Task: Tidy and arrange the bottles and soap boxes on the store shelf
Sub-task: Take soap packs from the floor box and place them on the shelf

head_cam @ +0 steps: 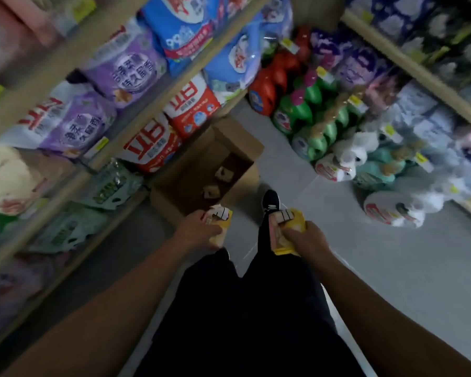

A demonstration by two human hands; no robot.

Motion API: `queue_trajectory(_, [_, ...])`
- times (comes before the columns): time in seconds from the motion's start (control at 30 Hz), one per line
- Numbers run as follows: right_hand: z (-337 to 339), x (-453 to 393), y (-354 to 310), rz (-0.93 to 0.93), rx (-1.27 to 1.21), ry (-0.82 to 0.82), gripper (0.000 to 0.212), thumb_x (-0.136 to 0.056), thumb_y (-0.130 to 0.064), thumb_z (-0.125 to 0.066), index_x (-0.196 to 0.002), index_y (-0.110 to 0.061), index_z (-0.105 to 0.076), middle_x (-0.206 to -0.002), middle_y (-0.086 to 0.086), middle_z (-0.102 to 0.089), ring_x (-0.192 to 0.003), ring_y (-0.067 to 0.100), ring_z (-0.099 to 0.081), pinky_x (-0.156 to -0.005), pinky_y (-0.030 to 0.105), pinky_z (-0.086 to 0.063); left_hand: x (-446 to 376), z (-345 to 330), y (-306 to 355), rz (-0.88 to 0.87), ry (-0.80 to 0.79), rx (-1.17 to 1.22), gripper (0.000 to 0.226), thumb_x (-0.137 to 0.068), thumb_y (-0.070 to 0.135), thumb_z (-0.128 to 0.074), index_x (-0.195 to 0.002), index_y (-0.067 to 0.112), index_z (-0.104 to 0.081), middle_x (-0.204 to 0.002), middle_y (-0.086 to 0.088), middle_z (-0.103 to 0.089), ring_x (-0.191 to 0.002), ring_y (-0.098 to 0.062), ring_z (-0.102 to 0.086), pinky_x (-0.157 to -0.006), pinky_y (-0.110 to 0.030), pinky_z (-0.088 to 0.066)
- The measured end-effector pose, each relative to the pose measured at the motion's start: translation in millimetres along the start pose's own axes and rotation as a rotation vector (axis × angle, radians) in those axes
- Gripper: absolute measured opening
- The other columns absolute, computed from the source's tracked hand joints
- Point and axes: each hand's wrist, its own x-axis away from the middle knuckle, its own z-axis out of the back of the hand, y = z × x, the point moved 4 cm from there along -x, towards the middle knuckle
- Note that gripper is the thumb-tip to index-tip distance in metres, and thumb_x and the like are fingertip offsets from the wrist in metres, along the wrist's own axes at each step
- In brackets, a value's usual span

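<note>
The person stands in a store aisle just behind an open cardboard carton (pixel 201 170) on the grey floor (pixel 392 281). The left hand (pixel 195 229) grips a yellow soap box (pixel 220 221) at the carton's near edge; the right hand (pixel 303 239) curls around another yellow soap box (pixel 286 229) just right of it. More soap boxes (pixel 218 180) lie inside. Detergent bags (pixel 147 142) crowd the shelves left of the carton; green bottles (pixel 310 123) stand to its right, with a strip of bare floor between.
</note>
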Motion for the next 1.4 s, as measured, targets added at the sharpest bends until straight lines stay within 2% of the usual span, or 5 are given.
queue_trajectory(0.13, [-1,-79,-62,0.063,0.106,-0.141,0.036,-0.083,-0.035,-0.071,-0.11,-0.013,-0.058,-0.102,0.007,-0.063,-0.089,0.024,-0.06,-0.074,0.034,-0.045,-37,7,5,0.13,0.118,0.283,0.035,-0.081,0.009,-0.072,-0.11,0.015,-0.053,-0.095,-0.002,-0.057,-0.076,-0.018,-0.061,-0.04,-0.02,-0.05])
queue_trajectory(0.43, [-124,-256,-155,0.204,0.372,-0.301,0.035,-0.082,-0.034,-0.068,-0.11,-0.017,-0.057,-0.102,0.002,-0.062,-0.095,0.022,-0.061,-0.073,0.032,-0.046,-199,17,-41,0.203,0.25,0.584,0.029,-0.075,0.01,-0.076,-0.097,0.023,-0.062,-0.1,-0.005,-0.064,-0.088,-0.025,-0.066,-0.073,-0.049,-0.06])
queue_trajectory(0.7, [-316,-460,-130,0.395,0.6,-0.349,0.032,-0.085,-0.028,-0.072,-0.104,-0.023,-0.046,-0.097,-0.002,-0.056,-0.077,0.007,-0.052,-0.059,0.024,-0.042,-437,3,-156,0.306,0.444,0.605,0.05,-0.078,0.021,-0.075,-0.124,0.018,-0.055,-0.113,-0.004,-0.061,-0.094,-0.021,-0.059,-0.076,-0.034,-0.052])
queue_trajectory(1.0, [-482,-613,-93,0.58,0.732,-0.421,0.062,-0.086,-0.028,-0.067,-0.141,-0.012,-0.044,-0.131,0.009,-0.055,-0.119,0.027,-0.055,-0.08,0.025,-0.041,-627,-29,-258,0.284,0.516,0.778,0.061,-0.087,0.012,-0.068,-0.143,0.013,-0.042,-0.142,-0.01,-0.05,-0.125,-0.029,-0.051,-0.101,-0.037,-0.044])
queue_trajectory(1.4, [-434,-521,-95,0.835,1.135,-0.311,0.073,-0.086,-0.047,-0.064,-0.139,-0.006,-0.038,-0.139,0.019,-0.045,-0.125,0.039,-0.046,-0.099,0.045,-0.044,-536,-28,-228,0.282,0.471,0.579,0.042,-0.091,0.032,-0.06,-0.129,0.013,-0.057,-0.127,-0.012,-0.06,-0.109,-0.028,-0.057,-0.094,-0.032,-0.046])
